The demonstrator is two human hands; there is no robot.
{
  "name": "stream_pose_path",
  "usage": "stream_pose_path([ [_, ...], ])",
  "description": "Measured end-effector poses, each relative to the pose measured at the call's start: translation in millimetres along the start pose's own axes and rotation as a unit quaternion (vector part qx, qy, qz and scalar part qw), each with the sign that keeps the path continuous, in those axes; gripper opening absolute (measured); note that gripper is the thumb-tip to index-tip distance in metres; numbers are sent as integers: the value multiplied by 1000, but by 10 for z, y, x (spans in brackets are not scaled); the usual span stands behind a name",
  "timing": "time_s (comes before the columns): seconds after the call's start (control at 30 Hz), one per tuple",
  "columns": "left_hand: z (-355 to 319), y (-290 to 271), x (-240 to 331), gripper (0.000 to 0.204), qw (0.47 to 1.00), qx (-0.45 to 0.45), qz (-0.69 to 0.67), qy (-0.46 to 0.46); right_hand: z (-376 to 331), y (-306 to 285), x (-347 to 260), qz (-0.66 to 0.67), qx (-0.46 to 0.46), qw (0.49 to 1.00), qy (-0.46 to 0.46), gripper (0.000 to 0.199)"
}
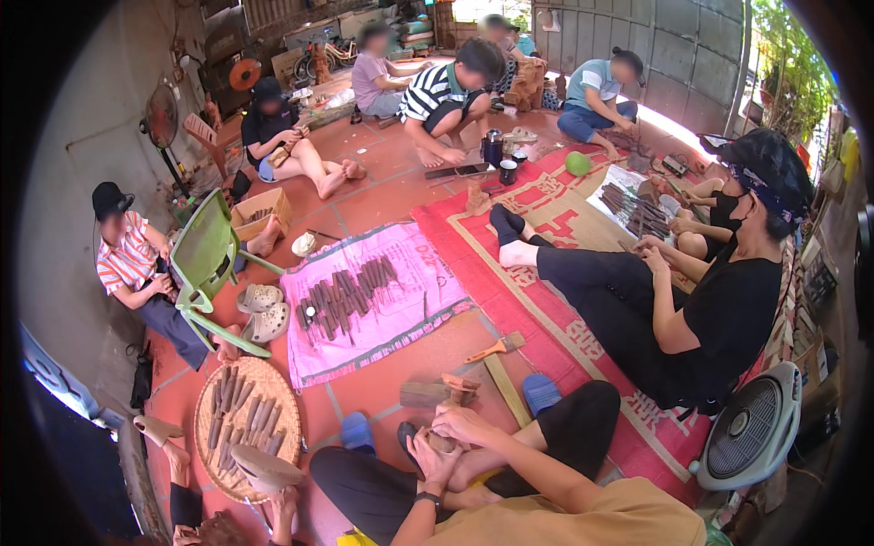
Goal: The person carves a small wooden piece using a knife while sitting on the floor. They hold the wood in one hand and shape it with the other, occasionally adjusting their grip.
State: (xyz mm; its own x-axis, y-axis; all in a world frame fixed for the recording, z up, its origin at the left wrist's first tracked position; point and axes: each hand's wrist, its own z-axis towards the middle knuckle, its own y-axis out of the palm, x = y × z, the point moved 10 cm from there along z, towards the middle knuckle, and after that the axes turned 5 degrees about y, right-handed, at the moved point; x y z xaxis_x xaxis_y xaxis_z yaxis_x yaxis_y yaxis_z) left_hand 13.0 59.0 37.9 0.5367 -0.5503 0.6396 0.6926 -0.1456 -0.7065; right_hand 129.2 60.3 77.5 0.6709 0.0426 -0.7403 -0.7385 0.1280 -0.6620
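Low in front of me, my left hand (433, 461), with a dark band at its wrist, is closed around a small brown wooden piece (443, 443). From the right, my right hand (461, 425) reaches over with its fingers bent onto the same piece. The piece's detail is too small to make out, and I cannot tell whether a tool is in my right hand. Just beyond my hands a wooden block (423, 394) lies on the tiles, with a reddish-brown wooden part (462, 384) beside it. A flat brush (496, 348) and a wooden strip (508, 391) lie farther off.
A pink cloth (319, 367) carries many carving tools (346, 296). At left stands a round woven tray (202, 437) with dark wooden sticks, near a green chair (205, 241). A red mat (583, 359), a seated person (728, 300) and a box fan (751, 423) are at right.
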Motion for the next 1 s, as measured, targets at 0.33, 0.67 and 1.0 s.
stream_pose_path([
  [0.33,-7,-38,-19,83,1000,11,-21,-1,-35,-44,-116,26,19,999,-38,16],
  [0.67,16,-83,83,88,1000,-6,-12,9,12,81,5,-34,-21,999,-2,14],
  [1.0,5,43,-14,88,1000,-1,-26,5,100,63,81,-63,3,997,38,11],
])
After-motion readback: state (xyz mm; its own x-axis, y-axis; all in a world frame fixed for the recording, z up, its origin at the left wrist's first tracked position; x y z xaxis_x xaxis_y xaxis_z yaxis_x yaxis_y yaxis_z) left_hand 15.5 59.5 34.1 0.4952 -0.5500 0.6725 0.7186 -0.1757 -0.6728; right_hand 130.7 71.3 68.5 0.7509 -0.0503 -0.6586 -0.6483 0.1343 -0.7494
